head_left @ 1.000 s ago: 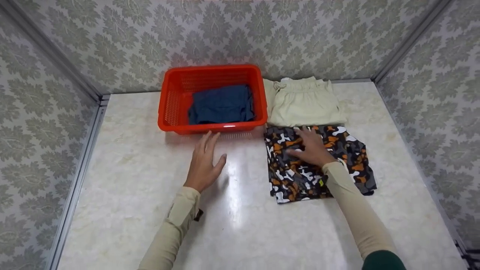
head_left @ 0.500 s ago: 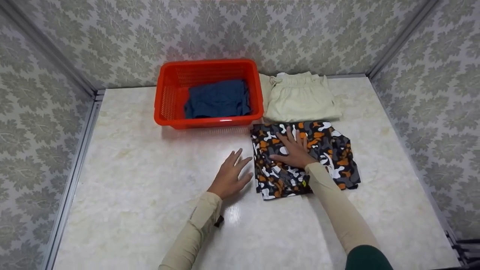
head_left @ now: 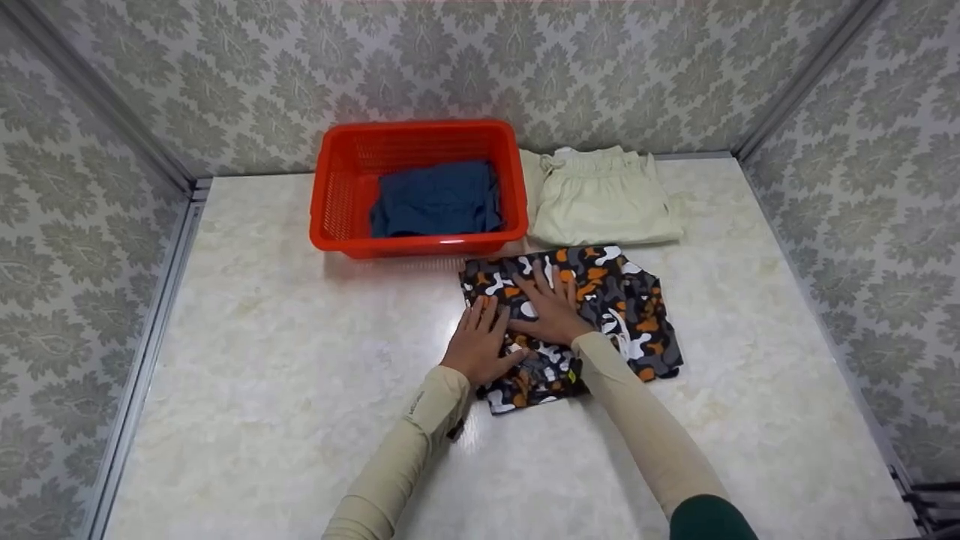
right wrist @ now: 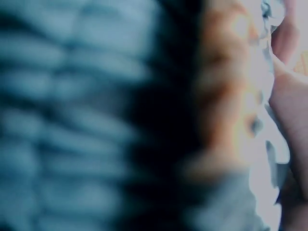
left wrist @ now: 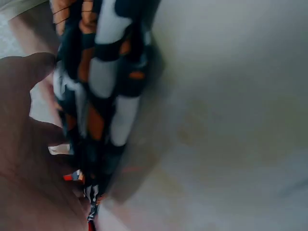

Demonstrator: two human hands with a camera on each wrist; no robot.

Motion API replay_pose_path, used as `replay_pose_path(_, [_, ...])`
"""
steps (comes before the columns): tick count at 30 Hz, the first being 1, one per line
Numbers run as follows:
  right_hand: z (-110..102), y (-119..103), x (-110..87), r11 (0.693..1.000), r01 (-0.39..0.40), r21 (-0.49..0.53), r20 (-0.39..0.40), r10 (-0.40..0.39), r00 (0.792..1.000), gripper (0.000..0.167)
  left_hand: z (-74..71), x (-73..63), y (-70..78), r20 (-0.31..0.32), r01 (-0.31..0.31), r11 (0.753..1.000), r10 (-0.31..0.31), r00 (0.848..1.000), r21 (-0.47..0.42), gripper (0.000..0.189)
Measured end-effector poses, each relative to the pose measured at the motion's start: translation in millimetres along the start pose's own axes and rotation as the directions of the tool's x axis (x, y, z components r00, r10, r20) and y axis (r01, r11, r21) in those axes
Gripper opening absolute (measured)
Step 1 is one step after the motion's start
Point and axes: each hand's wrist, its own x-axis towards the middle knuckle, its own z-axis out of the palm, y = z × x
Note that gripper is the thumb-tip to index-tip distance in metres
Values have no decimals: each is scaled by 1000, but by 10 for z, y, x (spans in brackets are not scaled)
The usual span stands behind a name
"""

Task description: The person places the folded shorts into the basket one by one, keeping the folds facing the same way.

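Camouflage-print shorts in black, grey, orange and white lie folded on the table, with a white drawstring showing near their right part. My right hand rests on the middle of them, fingers spread and straight. At their left edge my left hand lies with extended fingers on the cloth, its fingertips close to the right thumb. The left wrist view shows the layered edge of the shorts beside the left hand. Blurred cloth fills most of the right wrist view, with part of the right hand at its edge.
Behind the shorts, a red plastic basket holds a folded dark blue garment. Right of the basket lie folded cream pants with a gathered waistband. Patterned panels enclose the marble-look table at the back and sides.
The camouflage shorts have slid left across the table under my right hand. My left hand has moved right from near the basket and now touches their left edge.
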Motion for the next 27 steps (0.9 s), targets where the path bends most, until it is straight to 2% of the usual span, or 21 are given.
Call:
replay_pose_path(4, [-20, -52, 6, 997, 43, 60, -3, -43, 999, 91, 10, -59, -71, 1, 49, 998, -49, 999, 50, 94])
replay_pose_path(6, [-74, -26, -12, 990, 77, 114, -34, -74, 997, 87, -2, -99, -104, 9, 59, 996, -60, 998, 62, 96])
replay_pose_path(8, [-156, 29, -43, 978, 108, 181, -109, -90, 990, 78, -15, -150, -140, 17, 67, 995, -68, 998, 74, 97])
replay_pose_path(9, [-199, 71, -63, 972, 124, 198, -172, -90, 981, 72, -20, -177, -159, 20, 70, 994, -72, 997, 78, 97])
replay_pose_path(11, [-279, 171, -110, 974, 119, 195, -313, -53, 948, 64, -29, -231, -206, 25, 83, 993, -86, 996, 82, 97])
replay_pose_path(13, [-359, 277, -173, 979, 46, 197, -430, 44, 902, 63, -39, -277, -257, 16, 97, 992, -99, 995, 75, 97])
replay_pose_path(15, [-435, 388, -252, 968, -71, 240, -473, 181, 862, 72, -45, -311, -308, 22, 105, 993, -107, 994, 61, 98])
replay_pose_path(16, [-473, 439, -299, 949, -135, 286, -457, 259, 851, 79, -47, -326, -336, 24, 104, 993, -105, 994, 49, 98])
replay_pose_path(18, [-545, 530, -398, 883, -241, 404, -368, 398, 840, 92, -55, -360, -390, 27, 98, 995, -98, 995, 23, 99])
replay_pose_path(19, [-580, 566, -440, 833, -277, 478, -299, 451, 841, 98, -59, -377, -421, 25, 91, 996, -91, 996, 15, 99])
replay_pose_path(21, [-638, 616, -508, 724, -326, 608, -151, 508, 848, 106, -70, -409, -486, 16, 81, 997, -81, 997, -11, 99])
replay_pose_path(23, [-672, 622, -554, 609, -359, 707, -12, 518, 856, 109, -82, -442, -556, 7, 80, 996, -79, 997, -39, 99])
replay_pose_path(25, [-673, 596, -576, 484, -374, 791, 104, 495, 862, 104, -89, -472, -625, 7, 87, 993, -87, 996, -77, 100])
replay_pose_path(27, [-650, 549, -589, 395, -378, 837, 170, 469, 866, 92, -89, -490, -684, 4, 89, 990, -89, 996, -114, 100])
